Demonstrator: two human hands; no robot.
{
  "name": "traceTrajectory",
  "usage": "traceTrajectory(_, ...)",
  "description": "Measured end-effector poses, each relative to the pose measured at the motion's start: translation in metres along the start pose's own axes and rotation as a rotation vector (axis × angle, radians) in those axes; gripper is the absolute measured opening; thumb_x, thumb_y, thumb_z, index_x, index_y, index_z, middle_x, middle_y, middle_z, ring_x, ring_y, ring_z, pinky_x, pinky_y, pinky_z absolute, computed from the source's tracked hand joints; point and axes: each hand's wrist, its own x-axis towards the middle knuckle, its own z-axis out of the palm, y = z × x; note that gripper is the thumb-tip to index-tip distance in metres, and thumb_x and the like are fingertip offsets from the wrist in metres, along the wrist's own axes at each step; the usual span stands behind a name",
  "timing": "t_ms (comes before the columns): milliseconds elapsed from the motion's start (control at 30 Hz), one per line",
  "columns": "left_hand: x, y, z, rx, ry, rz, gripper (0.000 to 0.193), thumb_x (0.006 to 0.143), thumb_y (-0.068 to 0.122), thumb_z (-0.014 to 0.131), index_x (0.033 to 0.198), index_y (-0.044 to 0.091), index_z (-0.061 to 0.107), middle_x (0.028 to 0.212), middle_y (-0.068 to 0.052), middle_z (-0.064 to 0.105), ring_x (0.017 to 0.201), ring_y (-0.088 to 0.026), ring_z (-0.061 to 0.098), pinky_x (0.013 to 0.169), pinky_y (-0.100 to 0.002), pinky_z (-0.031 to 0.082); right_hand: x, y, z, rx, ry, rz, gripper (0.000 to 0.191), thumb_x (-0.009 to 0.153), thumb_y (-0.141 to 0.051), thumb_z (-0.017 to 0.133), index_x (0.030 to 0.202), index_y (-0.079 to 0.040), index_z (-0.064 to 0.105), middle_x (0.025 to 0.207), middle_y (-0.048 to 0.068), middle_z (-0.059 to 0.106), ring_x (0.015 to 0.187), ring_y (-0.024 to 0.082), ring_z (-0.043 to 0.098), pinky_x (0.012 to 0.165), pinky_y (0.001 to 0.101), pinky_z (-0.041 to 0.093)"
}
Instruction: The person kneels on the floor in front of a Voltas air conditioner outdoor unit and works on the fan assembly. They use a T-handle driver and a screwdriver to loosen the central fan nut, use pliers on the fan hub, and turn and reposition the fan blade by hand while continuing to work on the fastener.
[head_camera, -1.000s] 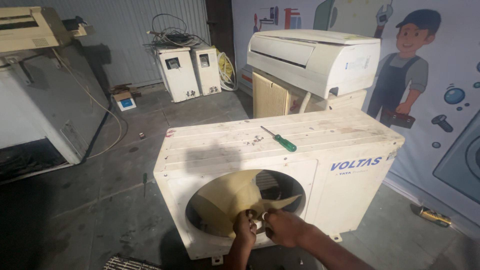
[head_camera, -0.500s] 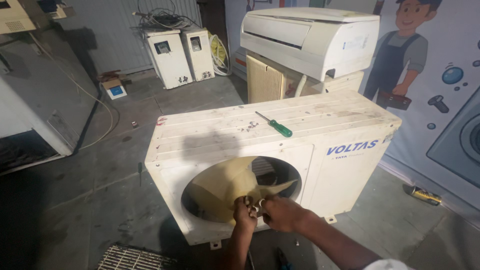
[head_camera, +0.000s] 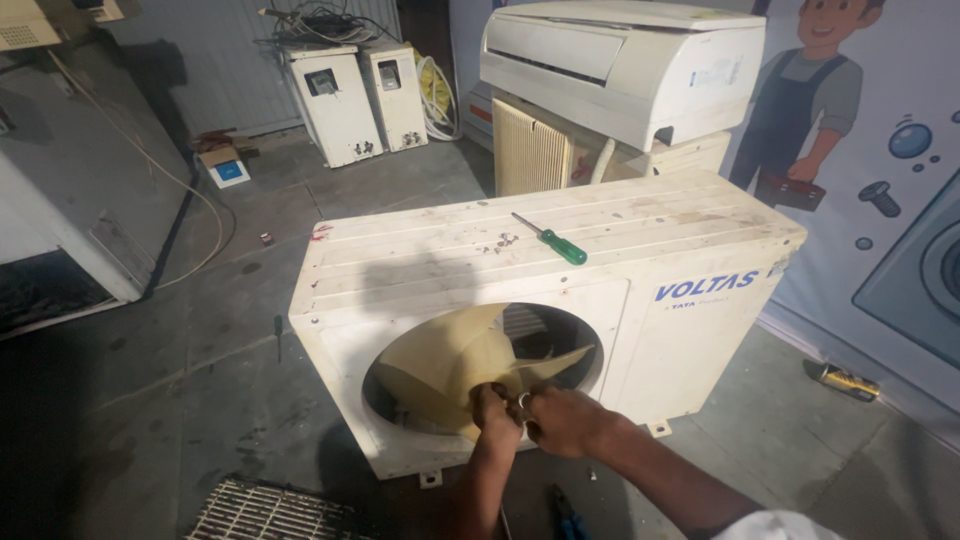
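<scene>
We see a boxy outdoor air-conditioner unit of off-white painted metal, its ribbed top dusty and scuffed, standing on a grey concrete floor; in its front panel a round opening shows a cream plastic fan with broad curved blades. Our left hand is curled at the fan's hub, fingers bent close against the blade; our right hand is closed narrowly just beside it, pinching a small shiny metal piece at the centre, though we cannot tell exactly what it is. On the unit's top lies a green-handled screwdriver near a scatter of small screws; a metal floor grate lies at lower left; a smooth white indoor unit rests behind.
</scene>
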Motion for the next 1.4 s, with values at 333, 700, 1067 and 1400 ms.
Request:
traceTrajectory(333, 0.005, 0.005, -0.001, -0.017, -0.035, -0.040, 0.033, 0.096, 0.036, 0.058, 0.073, 0.016, 0.049, 0.061, 0.005, 0.043, 0.046, -0.011, 0.035, 0.041, -0.027, 0.028, 0.003, 0.008, 0.007, -0.024, -0.011, 0.008, 0.030, 0.091, -0.016, 0.063, 0.118, -0.005, 0.068, 0.122, 0.020, 0.064, 0.115, 0.036, 0.065, 0.100, 0.0452, 0.052)
traceTrajectory(700, 0.012, 0.003, -0.006, -0.053, -0.166, -0.065, 0.037, 0.101, 0.028, 0.047, 0.066, 0.018, 0.043, 0.053, 0.002, 0.037, 0.043, -0.014, 0.030, 0.041, -0.030, 0.027, 0.001, 0.005, 0.007, -0.048, -0.044, 0.099, 0.033, 0.091, -0.020, 0.066, 0.120, -0.004, 0.066, 0.125, 0.019, 0.064, 0.117, 0.035, 0.065, 0.100, 0.0442, 0.052)
traceTrajectory(1067, 0.017, -0.002, -0.011, -0.071, -0.203, -0.091, 0.046, 0.103, 0.045, 0.048, 0.065, 0.020, 0.041, 0.052, 0.003, 0.033, 0.044, -0.014, 0.029, 0.045, -0.031, 0.024, 0.006, 0.010, 0.014, -0.038, -0.017, 0.044, 0.034, 0.088, -0.018, 0.066, 0.117, -0.001, 0.064, 0.123, 0.021, 0.064, 0.116, 0.037, 0.063, 0.099, 0.0458, 0.052)
traceTrajectory(1400, 0.017, -0.004, -0.013, -0.085, -0.166, -0.062, 0.039, 0.100, 0.042, 0.053, 0.069, 0.020, 0.044, 0.053, 0.004, 0.035, 0.044, -0.014, 0.029, 0.046, -0.033, 0.027, 0.003, 0.009, 0.012, -0.061, -0.045, 0.078, 0.034, 0.091, -0.021, 0.064, 0.118, 0.000, 0.063, 0.123, 0.021, 0.065, 0.116, 0.038, 0.064, 0.099, 0.0463, 0.052)
